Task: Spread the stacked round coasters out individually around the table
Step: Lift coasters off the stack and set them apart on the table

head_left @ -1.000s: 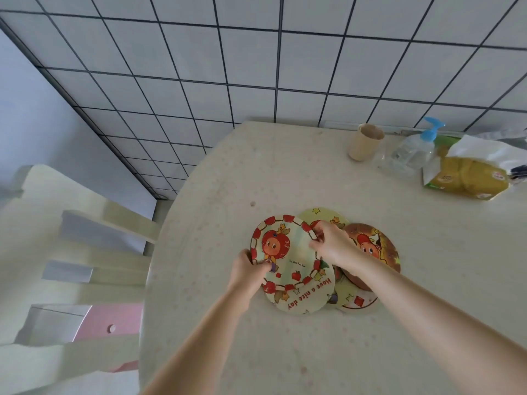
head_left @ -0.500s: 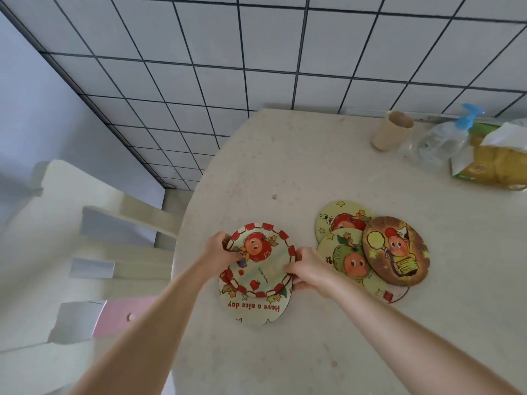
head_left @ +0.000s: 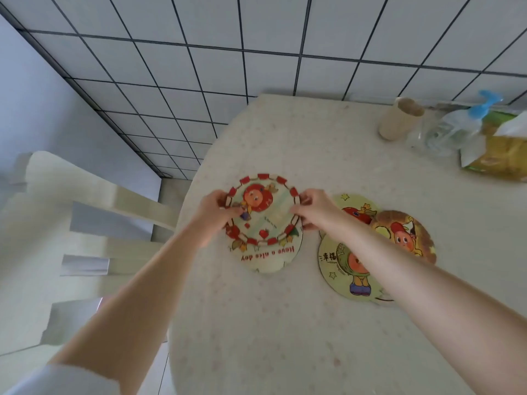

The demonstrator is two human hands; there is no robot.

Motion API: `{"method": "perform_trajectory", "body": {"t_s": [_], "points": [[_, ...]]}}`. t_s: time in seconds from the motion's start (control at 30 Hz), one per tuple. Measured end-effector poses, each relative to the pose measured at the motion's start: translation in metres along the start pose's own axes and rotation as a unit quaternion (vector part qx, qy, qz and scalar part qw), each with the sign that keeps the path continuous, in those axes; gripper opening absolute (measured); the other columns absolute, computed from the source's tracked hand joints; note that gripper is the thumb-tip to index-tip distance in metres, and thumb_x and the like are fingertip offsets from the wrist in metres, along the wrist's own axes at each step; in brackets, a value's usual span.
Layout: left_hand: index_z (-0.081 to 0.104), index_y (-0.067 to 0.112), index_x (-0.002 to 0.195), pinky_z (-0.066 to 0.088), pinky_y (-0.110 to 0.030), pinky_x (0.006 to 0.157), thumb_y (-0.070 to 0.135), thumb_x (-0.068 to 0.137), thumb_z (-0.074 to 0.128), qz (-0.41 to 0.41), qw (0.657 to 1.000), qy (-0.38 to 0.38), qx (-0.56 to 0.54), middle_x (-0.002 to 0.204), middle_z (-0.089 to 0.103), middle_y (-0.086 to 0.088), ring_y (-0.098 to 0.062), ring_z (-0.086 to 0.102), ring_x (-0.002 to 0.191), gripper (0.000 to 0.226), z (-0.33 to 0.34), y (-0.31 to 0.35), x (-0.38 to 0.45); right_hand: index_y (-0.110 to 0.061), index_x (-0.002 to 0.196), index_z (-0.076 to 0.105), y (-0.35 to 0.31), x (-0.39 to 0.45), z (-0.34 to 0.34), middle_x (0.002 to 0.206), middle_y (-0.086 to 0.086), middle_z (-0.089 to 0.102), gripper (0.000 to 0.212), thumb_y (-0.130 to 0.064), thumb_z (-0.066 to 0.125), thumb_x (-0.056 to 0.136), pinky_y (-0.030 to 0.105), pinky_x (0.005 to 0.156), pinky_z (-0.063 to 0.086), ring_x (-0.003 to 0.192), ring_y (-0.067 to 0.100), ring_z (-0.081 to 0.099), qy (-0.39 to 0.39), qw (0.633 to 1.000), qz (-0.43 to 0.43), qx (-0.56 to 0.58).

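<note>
One red-bordered coaster (head_left: pixel 263 223) sits apart near the tabletop (head_left: pixel 271 332) left edge, while three or so others (head_left: pixel 353 269) overlap in a pile to its right and need spreading. The left hand (head_left: pixel 214 215) and right hand (head_left: pixel 313 209) each pinch its opposite rims, the grip closed on the edge; whether it lies flat or slightly raised is unclear.

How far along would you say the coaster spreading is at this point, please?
Early on. Done: the red-bordered coaster is clear of the others, near the table's left edge. In hand: the left hand and right hand grip its opposite rims. Left: the star coaster, brown coaster and green coaster overlap in a pile and need separating.
</note>
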State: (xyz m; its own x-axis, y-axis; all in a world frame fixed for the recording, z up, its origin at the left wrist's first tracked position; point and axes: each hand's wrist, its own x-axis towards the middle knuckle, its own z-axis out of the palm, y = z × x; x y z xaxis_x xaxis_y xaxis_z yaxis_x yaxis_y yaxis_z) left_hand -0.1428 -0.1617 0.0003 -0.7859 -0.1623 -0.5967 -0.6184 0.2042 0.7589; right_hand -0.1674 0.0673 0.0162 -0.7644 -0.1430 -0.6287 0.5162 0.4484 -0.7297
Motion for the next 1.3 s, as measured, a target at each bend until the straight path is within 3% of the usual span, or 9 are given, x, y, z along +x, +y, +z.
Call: {"method": "perform_trajectory", "body": {"t_s": [0.2, 0.47, 0.53, 0.6, 0.7, 0.87, 0.97, 1.13, 1.3], "points": [[0.060, 0.013, 0.097, 0.060, -0.044, 0.079, 0.005, 0.082, 0.071, 0.033, 0.997, 0.061, -0.046, 0.101, 0.070, -0.006, -0.023, 0.069, 0.090, 0.021, 0.013, 0.050, 0.051, -0.020, 0.084, 0.055, -0.041, 0.056, -0.025, 0.100, 0.009, 0.068, 0.012, -0.011, 0.060, 0.091, 0.033, 0.064, 0.061, 0.086, 0.022, 0.070, 0.097, 0.995, 0.002, 0.008], [0.058, 0.025, 0.083, 0.053, -0.022, 0.049, 0.009, 0.085, 0.068, 0.042, 0.995, 0.090, -0.026, 0.084, 0.068, 0.003, -0.011, 0.068, 0.072, 0.018, 0.031, 0.062, 0.103, -0.009, 0.084, 0.061, -0.042, 0.111, -0.037, 0.102, 0.017, 0.069, 0.010, -0.004, 0.055, 0.090, 0.043, 0.074, 0.062, 0.089, 0.031, 0.070, 0.126, 0.992, 0.024, -0.017], [0.059, 0.024, 0.083, 0.055, -0.026, 0.056, 0.013, 0.088, 0.064, 0.040, 0.994, 0.096, -0.018, 0.087, 0.069, -0.001, -0.014, 0.069, 0.075, 0.013, 0.033, 0.061, 0.110, 0.006, 0.098, 0.064, -0.041, 0.120, -0.038, 0.102, 0.020, 0.070, 0.017, -0.002, 0.053, 0.088, 0.043, 0.080, 0.060, 0.089, 0.036, 0.070, 0.135, 0.990, 0.026, -0.021], [0.061, 0.022, 0.086, 0.059, -0.034, 0.068, 0.017, 0.090, 0.062, 0.037, 0.993, 0.109, -0.005, 0.090, 0.071, -0.003, -0.019, 0.069, 0.081, 0.006, 0.032, 0.059, 0.115, 0.012, 0.103, 0.063, -0.042, 0.123, -0.037, 0.088, 0.016, 0.064, 0.024, -0.002, 0.053, 0.085, 0.028, 0.065, 0.050, 0.075, 0.029, 0.061, 0.142, 0.989, 0.018, -0.044], [0.063, 0.020, 0.088, 0.059, -0.037, 0.076, 0.019, 0.089, 0.063, 0.043, 0.991, 0.124, -0.010, 0.091, 0.071, -0.002, -0.020, 0.069, 0.086, 0.002, 0.028, 0.060, 0.115, -0.004, 0.089, 0.064, -0.047, 0.119, -0.037, 0.084, 0.010, 0.057, 0.012, -0.005, 0.052, 0.085, 0.025, 0.055, 0.038, 0.072, 0.021, 0.051, 0.147, 0.987, -0.002, -0.072], [0.061, 0.020, 0.089, 0.060, -0.036, 0.073, 0.015, 0.091, 0.061, 0.050, 0.991, 0.104, -0.068, 0.099, 0.069, -0.007, -0.020, 0.067, 0.088, 0.006, 0.023, 0.065, 0.088, -0.006, 0.101, 0.062, -0.054, 0.095, -0.040, 0.103, 0.015, 0.067, 0.015, -0.011, 0.050, 0.093, 0.046, 0.081, 0.060, 0.088, 0.029, 0.070, 0.150, 0.988, -0.028, 0.003], [0.061, 0.017, 0.097, 0.061, -0.041, 0.073, 0.013, 0.091, 0.059, 0.056, 0.986, 0.108, -0.110, 0.100, 0.070, -0.004, -0.022, 0.070, 0.091, 0.007, 0.020, 0.061, 0.055, -0.012, 0.096, 0.060, -0.053, 0.062, -0.035, 0.092, 0.004, 0.065, 0.012, -0.009, 0.049, 0.093, 0.044, 0.076, 0.061, 0.086, 0.022, 0.069, 0.157, 0.986, -0.052, 0.031], [0.063, 0.019, 0.098, 0.056, -0.024, 0.051, 0.014, 0.091, 0.060, 0.043, 0.987, 0.098, -0.119, 0.093, 0.072, 0.000, -0.016, 0.072, 0.078, 0.009, 0.020, 0.021, -0.016, -0.010, 0.107, 0.060, -0.018, -0.015, -0.012, 0.097, 0.004, 0.067, 0.017, -0.010, 0.049, 0.094, 0.034, 0.065, 0.063, 0.083, 0.017, 0.070, 0.138, 0.986, -0.051, 0.075], [0.062, 0.019, 0.089, 0.056, -0.030, 0.056, 0.010, 0.089, 0.061, -0.028, 0.986, 0.084, -0.143, 0.095, 0.072, -0.007, -0.020, 0.070, 0.079, 0.009, 0.032, -0.043, -0.078, -0.011, 0.111, 0.062, 0.041, -0.079, 0.016, 0.096, 0.004, 0.068, 0.022, -0.014, 0.049, 0.094, 0.039, 0.073, 0.062, 0.084, 0.020, 0.070, 0.128, 0.991, -0.032, 0.019]]}}
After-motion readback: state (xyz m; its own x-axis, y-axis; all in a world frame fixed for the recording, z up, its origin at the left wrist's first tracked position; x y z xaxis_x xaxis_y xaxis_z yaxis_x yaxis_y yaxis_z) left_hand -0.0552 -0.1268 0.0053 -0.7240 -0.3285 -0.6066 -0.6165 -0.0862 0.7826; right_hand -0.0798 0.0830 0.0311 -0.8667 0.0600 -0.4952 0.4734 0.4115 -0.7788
